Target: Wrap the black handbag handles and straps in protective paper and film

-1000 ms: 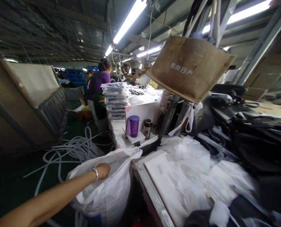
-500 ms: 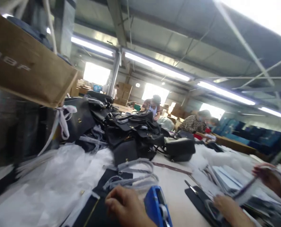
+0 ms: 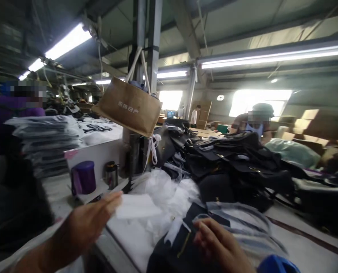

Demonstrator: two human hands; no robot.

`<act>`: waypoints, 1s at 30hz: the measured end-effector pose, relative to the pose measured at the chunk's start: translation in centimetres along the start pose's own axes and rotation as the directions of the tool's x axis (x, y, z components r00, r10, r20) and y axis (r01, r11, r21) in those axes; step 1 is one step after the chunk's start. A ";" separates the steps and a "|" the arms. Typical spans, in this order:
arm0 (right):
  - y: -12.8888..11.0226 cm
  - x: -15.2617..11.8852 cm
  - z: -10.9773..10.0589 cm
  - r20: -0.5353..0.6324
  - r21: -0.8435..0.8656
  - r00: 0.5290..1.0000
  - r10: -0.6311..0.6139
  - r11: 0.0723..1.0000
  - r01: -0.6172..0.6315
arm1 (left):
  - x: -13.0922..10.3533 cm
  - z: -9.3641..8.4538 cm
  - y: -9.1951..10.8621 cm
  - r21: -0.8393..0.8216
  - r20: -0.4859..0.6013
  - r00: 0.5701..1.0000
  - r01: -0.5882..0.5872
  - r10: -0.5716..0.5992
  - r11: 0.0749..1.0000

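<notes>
A worker's bare left forearm [image 3: 29, 261] reaches in from the lower left corner, the left hand [image 3: 91, 222] held edge-on, its fingers extended close together and angled up toward the right. Well apart from it, the right hand [image 3: 218, 242] rises from the bottom edge, back upward, fingers bent and bunched, pointing up and to the left. Both hands are softened by blur; the right forearm is out of view.

L hand [image 3: 91, 218] at white sheet [image 3: 140, 206], grip unclear; R hand [image 3: 218, 242], half-curled, over black item [image 3: 165, 258] w/ gold zip [image 3: 183, 244], nr blue object [image 3: 277, 264]. Bkgd: brown tote [image 3: 129, 106] hung at post [image 3: 154, 41], black bags [image 3: 237, 159] piled.
</notes>
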State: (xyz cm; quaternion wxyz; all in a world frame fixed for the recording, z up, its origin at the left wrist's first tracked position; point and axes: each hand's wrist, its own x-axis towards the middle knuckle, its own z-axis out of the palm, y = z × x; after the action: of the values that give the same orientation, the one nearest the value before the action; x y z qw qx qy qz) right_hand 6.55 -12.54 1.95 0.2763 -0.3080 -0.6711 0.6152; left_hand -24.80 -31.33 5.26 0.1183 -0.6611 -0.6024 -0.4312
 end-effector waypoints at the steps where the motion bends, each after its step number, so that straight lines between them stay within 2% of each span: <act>1: 0.0 -0.2 0.6 0.041 0.140 0.998 0.057 0.988 -0.062 | 0.5 1.3 0.8 -0.026 0.046 0.997 -0.067 0.068 0.997; 3: 0.0 -0.8 1.5 0.106 0.380 0.986 0.125 0.912 -0.156 | 2.1 4.8 2.7 -0.191 0.172 0.958 -0.195 0.228 0.962; 4: 0.1 -1.1 1.7 0.106 0.461 0.986 0.125 0.873 -0.160 | 3.0 6.6 3.8 -0.297 0.217 0.930 -0.227 0.297 0.928; 5: 0.2 -1.4 1.6 0.069 0.516 0.992 0.109 0.847 -0.129 | 3.8 8.2 4.8 -0.388 0.252 0.906 -0.227 0.340 0.893; 7: 0.6 -2.3 0.4 -0.079 0.537 0.994 0.075 0.843 -0.021 | 5.2 10.7 6.5 -0.517 0.329 0.867 -0.166 0.374 0.839; 9: 1.0 -3.5 -1.6 -0.266 0.421 0.962 0.055 0.905 0.065 | 6.6 12.4 7.6 -0.582 0.362 0.865 -0.081 0.347 0.809; 10: 1.0 -4.1 -2.7 -0.350 0.316 0.936 0.043 0.946 0.075 | 7.4 13.2 8.0 -0.600 0.364 0.877 -0.036 0.313 0.799; 12: 0.8 -5.3 -4.9 -0.451 0.082 0.892 0.008 0.996 0.033 | 9.3 14.9 8.9 -0.627 0.376 0.907 0.096 0.192 0.773; 13: 0.5 -5.7 -5.9 -0.468 -0.005 0.884 -0.010 1.000 0.009 | 10.3 15.9 9.3 -0.638 0.411 0.902 0.180 0.134 0.749; 14: 0.0 -6.0 -6.7 -0.466 -0.056 0.884 -0.019 0.998 -0.009 | 11.4 17.2 9.8 -0.648 0.481 0.870 0.269 0.110 0.712; 15: -0.4 -6.0 -7.4 -0.453 -0.079 0.891 -0.020 0.997 -0.018 | 12.4 18.5 10.3 -0.654 0.568 0.815 0.366 0.111 0.662; 18: -1.8 -5.6 -8.7 -0.415 -0.107 0.910 -0.013 0.994 -0.035 | 14.3 22.9 11.6 -0.614 0.781 0.579 0.642 0.235 0.459; 19: -2.2 -5.4 -8.9 -0.421 -0.118 0.907 -0.006 0.992 -0.048 | 14.5 24.2 11.9 -0.585 0.811 0.518 0.704 0.273 0.401; 20: -2.3 -5.2 -9.1 -0.444 -0.113 0.896 0.002 0.992 -0.058 | 14.6 25.3 12.0 -0.561 0.827 0.482 0.746 0.290 0.359; 21: -2.4 -5.2 -9.2 -0.477 -0.087 0.879 0.011 0.994 -0.059 | 14.5 26.1 12.0 -0.547 0.835 0.470 0.768 0.287 0.332; 24: -1.4 -5.3 -9.0 -0.547 0.077 0.834 0.065 0.997 -0.027 | 13.5 27.6 11.2 -0.532 0.846 0.481 0.789 0.229 0.307; 26: -0.3 -5.3 -8.6 -0.516 0.173 0.851 0.103 0.985 -0.014 | 12.7 28.0 10.5 -0.504 0.863 0.468 0.817 0.190 0.280; 28: 1.0 -5.1 -8.1 -0.455 0.226 0.882 0.125 0.974 -0.021 | 12.0 28.4 10.0 -0.483 0.875 0.460 0.850 0.148 0.213; 30: 1.9 -4.7 -7.6 -0.434 0.248 0.891 0.135 0.968 -0.026 | 11.3 28.8 9.6 -0.474 0.880 0.463 0.869 0.106 0.140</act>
State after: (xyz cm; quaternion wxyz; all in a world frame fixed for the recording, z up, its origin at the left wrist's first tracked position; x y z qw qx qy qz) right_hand 15.45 -10.98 0.81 0.4317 -0.4339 -0.4984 0.6140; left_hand -4.93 -6.37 -0.48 -0.6937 -0.4817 -0.3783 -0.3791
